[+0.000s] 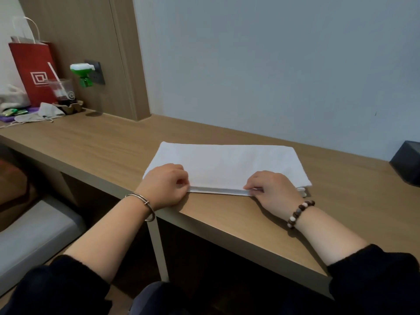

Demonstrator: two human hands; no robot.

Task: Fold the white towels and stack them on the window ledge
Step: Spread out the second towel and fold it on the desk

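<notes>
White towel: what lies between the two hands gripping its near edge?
Head view: only the folded near edge of the white towel runs from left hand to right hand.

One folded white towel is counted on the one counter. Two hands are seen at its near edge, the left hand and the right hand. Two bracelets are worn: one metal bangle on the left wrist and one beaded bracelet on the right. At the far left, one red paper bag, one clear cup with one straw and one green plug-in device are found. One dark box is seen at the far right.
</notes>
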